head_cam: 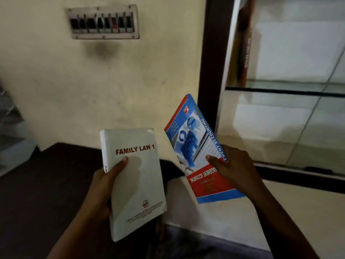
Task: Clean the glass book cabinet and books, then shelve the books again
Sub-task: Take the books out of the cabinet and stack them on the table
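Note:
My left hand point(104, 186) grips a white book titled "Family Law 1" point(138, 186) by its spine edge, thumb across the cover. My right hand point(231, 165) holds a blue and red accounting book point(194, 146) upside down, thumb on its cover, tilted toward the cabinet. The glass book cabinet point(211, 71) with its dark wooden frame stands at the right. One reddish-brown book point(246, 43) leans at the left end of its glass shelf point(280, 89).
A switch panel point(102, 22) is fixed on the cream wall above. A dark surface point(56, 174) lies below the left book, and a light ledge point(233, 217) runs under the cabinet. A pale rack point(11, 128) shows at the far left.

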